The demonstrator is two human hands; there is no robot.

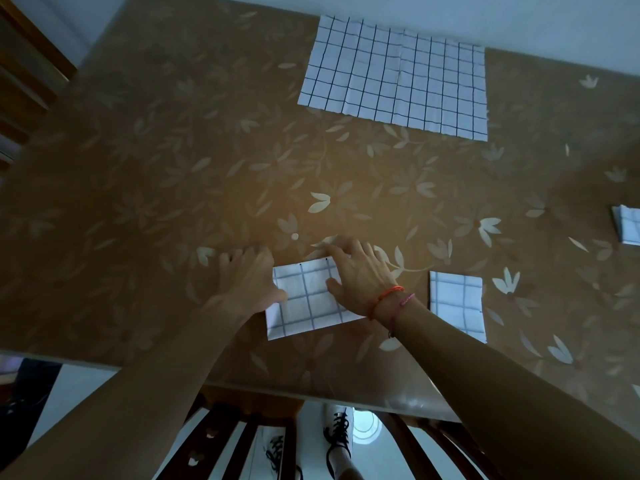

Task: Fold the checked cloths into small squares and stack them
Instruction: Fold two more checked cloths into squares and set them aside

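A folded white checked cloth (pixel 306 301) lies near the table's front edge. My left hand (pixel 247 284) rests on its left edge, thumb on the cloth and fingers spread flat past it on the table. At the cloth's upper right corner my right hand (pixel 356 271) presses with straight fingers, its thumb also on the cloth. A second folded checked square (pixel 457 301) lies just to the right. A large unfolded checked cloth (pixel 394 77) is spread flat at the far side. Another folded cloth (pixel 627 228) shows at the right frame edge.
The table (pixel 156 174) has a brown cover with a pale leaf pattern under a clear sheet. A wooden chair back (pixel 242 441) stands below the front edge, with my shoes visible beneath. Wooden slats (pixel 20 81) are at the far left.
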